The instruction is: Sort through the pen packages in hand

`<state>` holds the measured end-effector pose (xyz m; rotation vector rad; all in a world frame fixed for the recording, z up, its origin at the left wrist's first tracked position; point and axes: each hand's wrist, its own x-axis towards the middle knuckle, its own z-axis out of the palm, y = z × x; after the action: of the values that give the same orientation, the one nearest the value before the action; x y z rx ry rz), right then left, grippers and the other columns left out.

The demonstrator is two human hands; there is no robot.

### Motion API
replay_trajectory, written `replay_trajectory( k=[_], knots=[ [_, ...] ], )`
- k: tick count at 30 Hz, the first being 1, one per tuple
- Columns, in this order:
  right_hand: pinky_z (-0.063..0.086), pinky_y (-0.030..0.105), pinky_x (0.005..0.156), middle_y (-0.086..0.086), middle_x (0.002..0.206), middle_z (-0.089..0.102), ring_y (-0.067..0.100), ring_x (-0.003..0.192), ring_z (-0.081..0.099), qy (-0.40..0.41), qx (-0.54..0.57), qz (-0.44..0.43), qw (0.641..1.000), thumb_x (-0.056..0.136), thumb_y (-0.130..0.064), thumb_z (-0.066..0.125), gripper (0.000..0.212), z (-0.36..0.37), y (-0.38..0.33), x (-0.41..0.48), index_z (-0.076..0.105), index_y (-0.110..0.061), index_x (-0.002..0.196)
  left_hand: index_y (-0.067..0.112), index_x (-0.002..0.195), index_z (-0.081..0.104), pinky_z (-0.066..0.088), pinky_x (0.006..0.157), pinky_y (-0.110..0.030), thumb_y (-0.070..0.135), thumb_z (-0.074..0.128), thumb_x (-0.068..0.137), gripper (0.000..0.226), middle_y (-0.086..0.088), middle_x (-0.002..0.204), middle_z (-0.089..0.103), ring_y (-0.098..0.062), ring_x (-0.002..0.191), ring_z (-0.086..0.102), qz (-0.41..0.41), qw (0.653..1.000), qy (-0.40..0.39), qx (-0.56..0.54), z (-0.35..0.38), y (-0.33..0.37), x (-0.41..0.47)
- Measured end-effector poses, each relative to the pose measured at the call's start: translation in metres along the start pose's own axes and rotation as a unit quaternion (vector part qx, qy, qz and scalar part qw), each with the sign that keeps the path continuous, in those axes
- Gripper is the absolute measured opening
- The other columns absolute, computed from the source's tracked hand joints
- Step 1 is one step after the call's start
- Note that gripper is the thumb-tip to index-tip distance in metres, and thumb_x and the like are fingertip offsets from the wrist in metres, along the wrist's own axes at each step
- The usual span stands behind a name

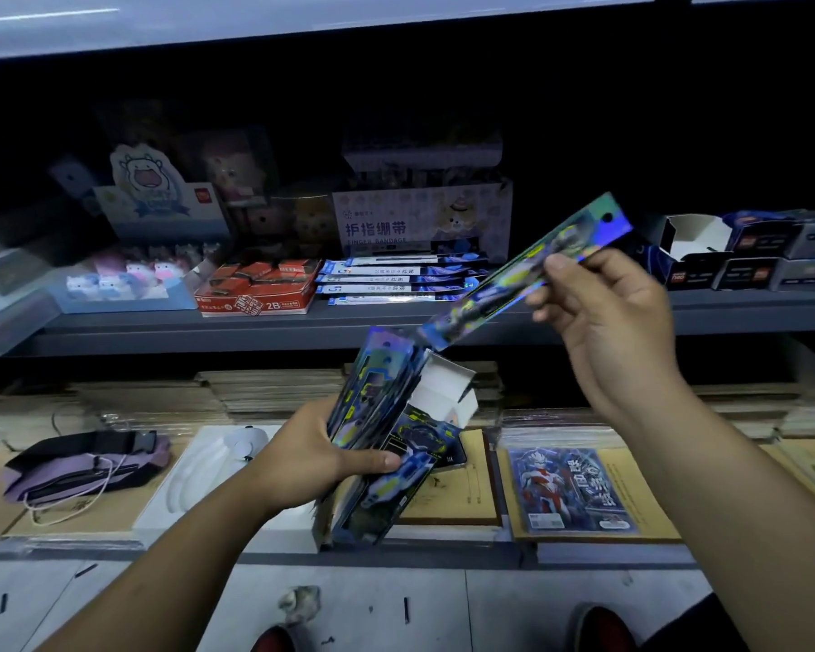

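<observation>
Evidently the long, flat holographic blue packet (528,270) with a punched hang-hole near its upper end has just cleared, or is about to enter, the open box below it: it slants from about seven o'clock up to one o'clock, its lower tip close above the box mouth. The right hand (603,322) pinches it near the upper end between thumb and curled fingers, a grip that leaves most of the length free to slide along the stack. At seven o'clock from the packet, the left hand (311,456) wraps round a tall dark-blue printed cardboard box (396,468), thumb across its front, tilting it so the mouth faces up; its white inner flap (448,392) is folded back, and a fan of matching shiny packets (382,383) sticks out of the top, which is probably why the box is held leaning rather than upright. Behind, at twelve o'clock, a grey shelf (396,322) carries a red 2B pencil carton (260,287), flat blue-and-white packets (396,280) lying before a pale finger-bandage display box (424,218), and small pastel figurines (123,275). At two o'clock stand dark open cartons (744,256). Lower down, stacked brown notebooks bear a hero-printed card pack (570,491) at four o'clock and a folded purple-and-black strap (85,463) at eight o'clock.
</observation>
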<state>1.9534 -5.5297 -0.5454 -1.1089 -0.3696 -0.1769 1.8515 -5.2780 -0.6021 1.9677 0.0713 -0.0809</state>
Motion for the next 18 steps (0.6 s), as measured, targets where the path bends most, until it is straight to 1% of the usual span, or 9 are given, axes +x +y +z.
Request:
replay_trajectory(
  k=[2, 3, 6, 9, 10, 12, 15, 16, 18],
  knots=[
    [0.048, 0.023, 0.055, 0.001, 0.068, 0.067, 0.014, 0.058, 0.062, 0.057, 0.002, -0.02, 0.998, 0.097, -0.002, 0.063, 0.017, -0.003, -0.005, 0.002, 0.062, -0.012, 0.084, 0.017, 0.105, 0.072, 0.05, 0.068, -0.009, 0.008, 0.086, 0.076, 0.033, 0.01, 0.094, 0.08, -0.003, 0.082, 0.075, 0.004, 0.999, 0.031, -0.004, 0.0, 0.001, 0.0],
    [0.047, 0.023, 0.054, 0.0, 0.064, 0.065, 0.013, 0.056, 0.06, 0.07, 0.003, -0.026, 0.997, 0.097, -0.002, 0.063, 0.019, -0.004, -0.007, 0.003, 0.06, -0.012, 0.081, 0.016, 0.103, 0.072, 0.05, 0.064, -0.009, 0.007, 0.086, 0.076, 0.032, 0.011, 0.089, 0.079, 0.0, 0.076, 0.073, 0.005, 0.999, 0.05, -0.008, -0.001, 0.001, 0.0],
    [0.045, 0.024, 0.053, -0.003, 0.056, 0.06, 0.013, 0.053, 0.058, 0.067, 0.0, -0.021, 0.998, 0.097, 0.0, 0.062, 0.025, -0.002, -0.009, 0.0, 0.057, -0.012, 0.076, 0.014, 0.104, 0.07, 0.05, 0.059, -0.009, 0.007, 0.087, 0.074, 0.035, 0.012, 0.083, 0.079, 0.0, 0.069, 0.073, 0.008, 0.996, 0.088, -0.03, -0.001, 0.003, 0.001],
    [0.046, 0.023, 0.05, -0.003, 0.058, 0.062, 0.013, 0.051, 0.059, 0.064, -0.028, -0.016, 0.997, 0.096, 0.002, 0.063, 0.02, 0.003, -0.004, -0.006, 0.058, -0.01, 0.08, 0.008, 0.102, 0.067, 0.044, 0.045, -0.007, 0.0, 0.083, 0.077, 0.031, 0.012, 0.057, 0.07, 0.003, 0.043, 0.059, 0.015, 0.994, 0.099, -0.046, 0.002, 0.003, 0.002],
    [0.047, 0.022, 0.049, -0.003, 0.06, 0.064, 0.013, 0.051, 0.06, 0.065, -0.043, -0.016, 0.997, 0.095, 0.001, 0.064, 0.017, 0.004, -0.002, -0.008, 0.06, -0.008, 0.083, 0.008, 0.1, 0.066, 0.042, 0.043, -0.006, -0.002, 0.082, 0.078, 0.029, 0.012, 0.052, 0.066, 0.004, 0.039, 0.055, 0.017, 0.994, 0.102, -0.048, 0.003, 0.003, 0.002],
    [0.049, 0.023, 0.049, -0.001, 0.061, 0.066, 0.014, 0.052, 0.063, 0.061, -0.08, -0.02, 0.995, 0.095, 0.0, 0.065, 0.012, 0.006, 0.003, -0.011, 0.061, -0.006, 0.086, 0.009, 0.097, 0.065, 0.042, 0.043, -0.006, -0.001, 0.082, 0.077, 0.028, 0.012, 0.049, 0.064, 0.004, 0.039, 0.055, 0.024, 0.993, 0.106, -0.044, 0.004, 0.004, 0.002],
    [0.052, 0.025, 0.049, 0.001, 0.061, 0.068, 0.016, 0.052, 0.066, 0.053, -0.135, -0.037, 0.989, 0.095, 0.001, 0.066, 0.015, 0.01, 0.008, -0.016, 0.061, -0.008, 0.085, 0.014, 0.101, 0.068, 0.046, 0.048, -0.007, 0.006, 0.087, 0.073, 0.035, 0.015, 0.067, 0.074, 0.005, 0.051, 0.063, 0.032, 0.992, 0.117, -0.029, 0.004, 0.003, 0.002],
    [0.054, 0.026, 0.05, 0.002, 0.063, 0.069, 0.018, 0.053, 0.068, 0.045, -0.156, -0.043, 0.986, 0.095, 0.0, 0.066, 0.014, 0.012, 0.009, -0.018, 0.061, -0.009, 0.086, 0.016, 0.1, 0.068, 0.045, 0.048, -0.007, 0.007, 0.088, 0.073, 0.035, 0.015, 0.068, 0.074, 0.005, 0.051, 0.063, 0.032, 0.992, 0.121, -0.025, 0.004, 0.003, 0.002],
    [0.057, 0.029, 0.051, 0.005, 0.065, 0.071, 0.021, 0.055, 0.07, 0.024, -0.201, -0.042, 0.978, 0.096, -0.001, 0.066, 0.009, 0.017, 0.011, -0.025, 0.063, -0.008, 0.09, 0.019, 0.096, 0.066, 0.044, 0.046, -0.007, 0.007, 0.088, 0.073, 0.033, 0.016, 0.062, 0.071, 0.005, 0.046, 0.06, 0.036, 0.991, 0.127, -0.02, 0.005, 0.003, 0.002]
  ],
)
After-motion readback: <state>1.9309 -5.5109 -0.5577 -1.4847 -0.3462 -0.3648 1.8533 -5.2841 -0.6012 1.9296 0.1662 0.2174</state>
